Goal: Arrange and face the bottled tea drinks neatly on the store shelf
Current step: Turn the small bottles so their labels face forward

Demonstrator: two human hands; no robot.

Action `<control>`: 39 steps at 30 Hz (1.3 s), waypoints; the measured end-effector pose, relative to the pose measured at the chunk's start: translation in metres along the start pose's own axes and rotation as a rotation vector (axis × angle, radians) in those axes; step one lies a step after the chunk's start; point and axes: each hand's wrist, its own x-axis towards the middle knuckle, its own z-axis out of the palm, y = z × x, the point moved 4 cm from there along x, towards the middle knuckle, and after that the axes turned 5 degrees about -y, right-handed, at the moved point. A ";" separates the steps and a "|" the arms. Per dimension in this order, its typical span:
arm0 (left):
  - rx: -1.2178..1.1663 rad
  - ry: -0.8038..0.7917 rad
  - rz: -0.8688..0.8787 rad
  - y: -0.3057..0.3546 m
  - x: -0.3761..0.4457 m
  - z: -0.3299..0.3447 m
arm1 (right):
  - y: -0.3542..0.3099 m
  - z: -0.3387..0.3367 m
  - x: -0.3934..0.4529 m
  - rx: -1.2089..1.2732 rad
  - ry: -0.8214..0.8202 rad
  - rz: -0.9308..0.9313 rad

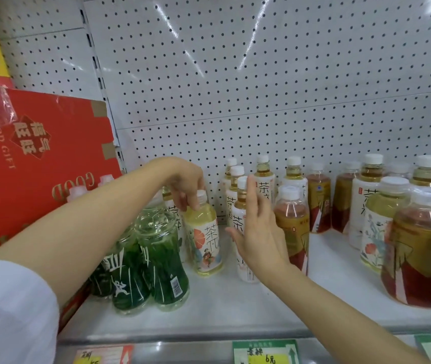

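White sleeve (12, 311) fills the lower left corner, nearest of all, and from it the left arm reaches across to the shelf (235, 306). Behind the arm leans a big red gift carton (38, 158), its print upside down, with a pegboard back panel (261, 74) rising behind the whole bay.

Next in bulk come the bottles. On the right stand amber-red tea bottles (416, 250) mixed with pale yellow ones in white floral sleeves (374, 222); all are capped and look full. On the left, green-sleeved bottles (161, 261) cluster tightly near the front, clear at the shoulder. In the middle a row of white-labelled pale tea bottles (263, 179) runs back toward the panel, not quite in line.

The left hand (186, 183) comes down from above, and its fingers (195, 203) pinch the neck of a pale yellow bottle with an orange-fruit label (205, 237), which stands slightly tilted between the green cluster and the middle row. The right hand (259, 227) is flat, fingers straight and together, its fingertips against the front bottle of that middle row (242, 206), holding nothing.

By my reading, the step in hand is placing this one bottle into its lane while the right hand steadies or nudges the neighbours. The next move calls for setting it upright, label forward, then squaring the row without toppling the crowded bottles beside it.
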 end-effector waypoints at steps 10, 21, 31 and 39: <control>0.124 0.088 0.158 0.010 -0.019 0.006 | 0.001 0.021 0.006 0.144 0.049 0.039; -0.170 -0.034 0.487 0.034 -0.072 -0.035 | -0.006 -0.024 -0.025 0.865 -0.009 0.020; 0.270 -0.021 -0.182 0.002 0.028 -0.036 | 0.007 -0.028 -0.055 1.161 -0.012 0.240; 0.601 0.031 -0.288 0.033 0.016 -0.023 | 0.025 -0.031 -0.066 1.152 -0.010 0.287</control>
